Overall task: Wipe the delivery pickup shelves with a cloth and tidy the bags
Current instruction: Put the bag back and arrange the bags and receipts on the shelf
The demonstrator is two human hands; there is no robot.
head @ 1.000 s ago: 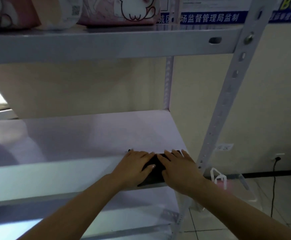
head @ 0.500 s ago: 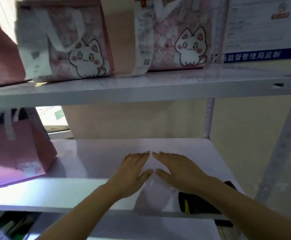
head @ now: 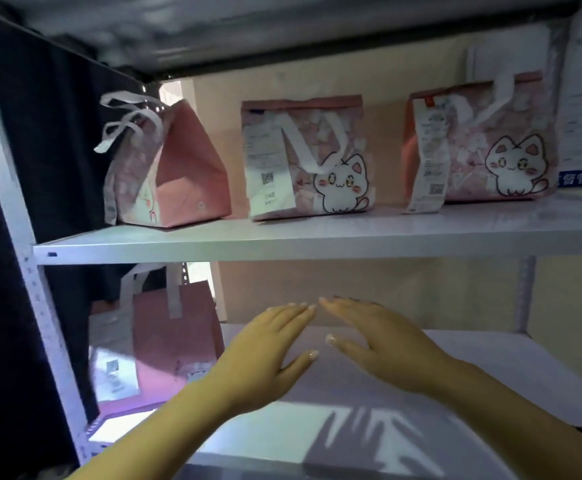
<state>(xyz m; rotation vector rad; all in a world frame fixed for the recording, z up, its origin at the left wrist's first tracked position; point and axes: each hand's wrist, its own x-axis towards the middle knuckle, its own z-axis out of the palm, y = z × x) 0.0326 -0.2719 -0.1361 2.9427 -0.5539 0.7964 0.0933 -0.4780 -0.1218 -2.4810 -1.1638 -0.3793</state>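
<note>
Pink bag (head: 164, 344) left of left hand (head: 265, 355) (apart)

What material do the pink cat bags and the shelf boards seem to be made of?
The middle cat bag looks like matte paper or non-woven fabric: it holds sharp creases and a folded top, with flat white ribbon-like handles. I cannot tell which. The upper shelf board looks like painted metal: a thin folded front edge, a smooth pale coat, and perforated uprights beside it.
</note>
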